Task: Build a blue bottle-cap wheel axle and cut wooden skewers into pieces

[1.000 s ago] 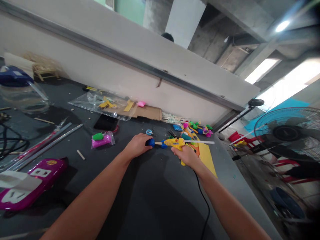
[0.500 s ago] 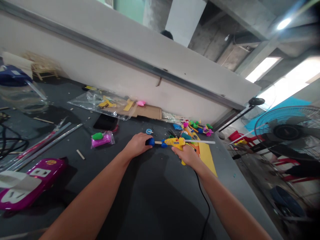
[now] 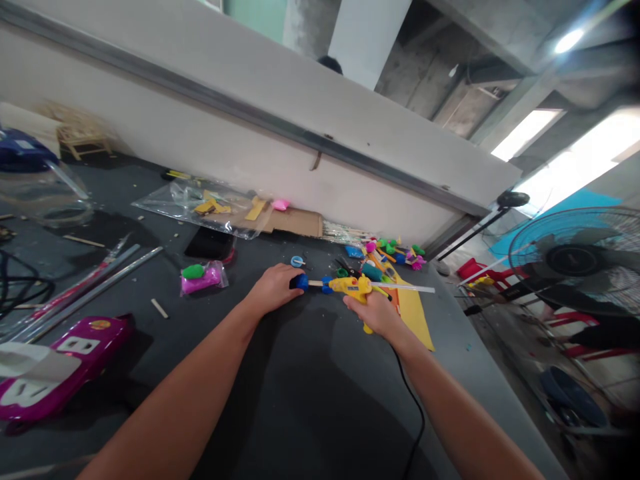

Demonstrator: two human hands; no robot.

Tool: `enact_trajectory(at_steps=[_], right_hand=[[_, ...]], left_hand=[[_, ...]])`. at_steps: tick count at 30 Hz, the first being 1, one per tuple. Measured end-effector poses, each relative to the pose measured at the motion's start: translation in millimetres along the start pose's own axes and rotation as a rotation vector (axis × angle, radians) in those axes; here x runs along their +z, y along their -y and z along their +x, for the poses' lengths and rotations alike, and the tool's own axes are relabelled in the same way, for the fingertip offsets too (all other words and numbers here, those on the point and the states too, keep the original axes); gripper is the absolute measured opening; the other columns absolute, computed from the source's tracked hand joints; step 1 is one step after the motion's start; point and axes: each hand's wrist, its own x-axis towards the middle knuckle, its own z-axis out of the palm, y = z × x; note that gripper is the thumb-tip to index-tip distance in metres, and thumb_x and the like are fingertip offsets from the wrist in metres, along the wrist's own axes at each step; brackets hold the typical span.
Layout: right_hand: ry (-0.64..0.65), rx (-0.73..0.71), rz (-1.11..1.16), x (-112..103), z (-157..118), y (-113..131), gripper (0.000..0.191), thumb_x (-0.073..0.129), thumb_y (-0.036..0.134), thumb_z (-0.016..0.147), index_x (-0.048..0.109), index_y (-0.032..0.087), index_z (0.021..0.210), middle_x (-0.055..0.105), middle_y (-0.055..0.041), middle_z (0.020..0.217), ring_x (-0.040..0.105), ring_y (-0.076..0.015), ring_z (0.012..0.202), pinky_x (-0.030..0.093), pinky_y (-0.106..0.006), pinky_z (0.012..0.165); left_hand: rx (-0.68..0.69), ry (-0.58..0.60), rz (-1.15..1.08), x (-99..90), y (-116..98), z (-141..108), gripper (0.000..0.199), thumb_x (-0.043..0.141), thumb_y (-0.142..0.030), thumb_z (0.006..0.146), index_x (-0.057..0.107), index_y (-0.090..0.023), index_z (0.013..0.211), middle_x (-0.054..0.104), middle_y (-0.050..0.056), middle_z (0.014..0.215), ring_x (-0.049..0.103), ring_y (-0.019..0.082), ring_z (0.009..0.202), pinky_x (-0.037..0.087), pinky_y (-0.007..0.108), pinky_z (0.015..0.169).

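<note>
My left hand (image 3: pixel 274 289) is closed around a thin wooden stick (image 3: pixel 315 283) with a blue ball end (image 3: pixel 301 282) poking out beside my fingers. My right hand (image 3: pixel 374 315) grips a yellow hot glue gun (image 3: pixel 351 287), its black cord (image 3: pixel 413 405) trailing down across the table. A white glue stick (image 3: pixel 410 288) extends from the gun's rear. The gun's front meets the wooden stick at a blue piece (image 3: pixel 327 285). Both hands hover over the dark work table (image 3: pixel 300 393).
Yellow card (image 3: pixel 414 320) and colourful craft pieces (image 3: pixel 387 252) lie just beyond my right hand. Farther left are a bag of pink and green clay (image 3: pixel 203 278), metal rods (image 3: pixel 95 283), and a magenta board (image 3: pixel 65 360). A fan (image 3: pixel 573 260) and red stools stand beyond the table's right edge.
My hands and the glue gun have hardly moved. The white glue stick's far end has dipped slightly, and the whole view has drifted a little upward.
</note>
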Motion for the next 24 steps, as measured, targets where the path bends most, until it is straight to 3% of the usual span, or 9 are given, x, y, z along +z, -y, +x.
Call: enact_trajectory(at_steps=[16,24], right_hand=[[-0.084,0.019,0.049,0,-17,-2,0.034,0.053,0.052,0.077,0.064,0.02,0.082,0.059,-0.0027,0.058,0.06,-0.0212,0.062,0.043,-0.03,0.059],[-0.202,-0.077,0.088,-6,-17,3,0.039,0.05,0.053,0.078,0.065,0.017,0.085,0.06,-0.0032,0.059,0.06,-0.0218,0.064,0.044,-0.03,0.059]], left_hand=[[-0.015,0.014,0.042,0.6,0,0,0.04,0.066,-0.038,0.072,0.06,-0.024,0.11,0.065,0.005,0.107,0.057,0.024,0.101,0.042,0.037,0.091],[-0.021,0.012,0.039,-1.8,-2,-1,0.04,0.065,-0.036,0.073,0.059,-0.025,0.111,0.065,0.005,0.107,0.057,0.023,0.099,0.043,0.036,0.089]])
